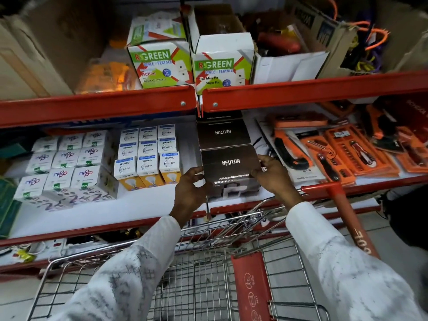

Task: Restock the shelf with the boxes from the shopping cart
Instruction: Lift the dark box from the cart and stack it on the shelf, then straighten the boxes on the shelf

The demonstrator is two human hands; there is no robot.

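A dark brown Neuton box (pixel 230 163) rests on top of another such box (pixel 234 188) at the front of the middle shelf (pixel 143 202). My left hand (pixel 190 191) grips its left side and my right hand (pixel 274 174) grips its right side. Behind it stands a second stack of Neuton boxes (pixel 223 133), its print turned the other way. Below my arms is the wire shopping cart (pixel 203 269); no boxes show in the part of its basket that I can see.
Left of the Neuton boxes stand rows of white Wipro bulb boxes (pixel 148 156) and other white bulb boxes (pixel 62 167). Orange tool packs (pixel 347 151) lie to the right. Green-and-white boxes (pixel 162 63) fill the upper shelf. The cart's red handle (pixel 345 209) juts up at right.
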